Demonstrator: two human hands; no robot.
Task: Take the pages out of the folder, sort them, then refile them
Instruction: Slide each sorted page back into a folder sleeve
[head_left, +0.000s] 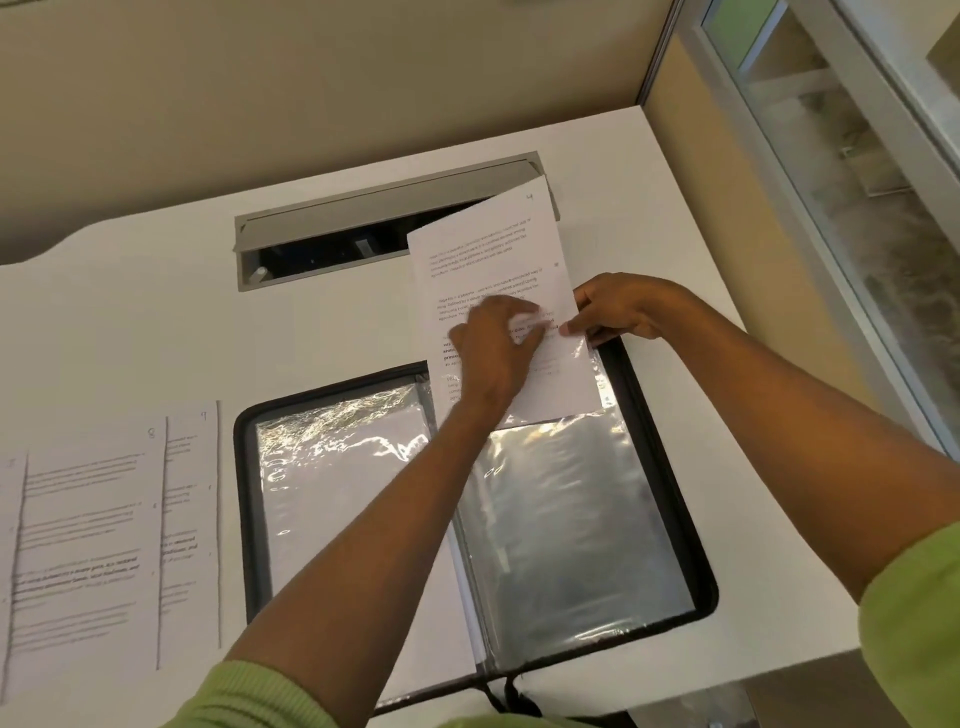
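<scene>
A black zip folder (675, 467) lies open on the white desk, with shiny clear plastic sleeves on both sides. A printed page marked 4 (493, 260) sticks up out of the top of the right sleeve (566, 519), its lower part inside the plastic. My left hand (493, 353) presses flat on the page near the sleeve's mouth. My right hand (618, 309) pinches the page's right edge together with the sleeve's top edge. The left sleeve (337, 467) holds a white sheet.
Several numbered printed pages (88, 545) lie overlapped on the desk (130, 322) left of the folder. A grey cable hatch (363, 228) stands open behind the folder. A partition wall is at the back, and a glass-fronted cabinet (857, 182) at the right.
</scene>
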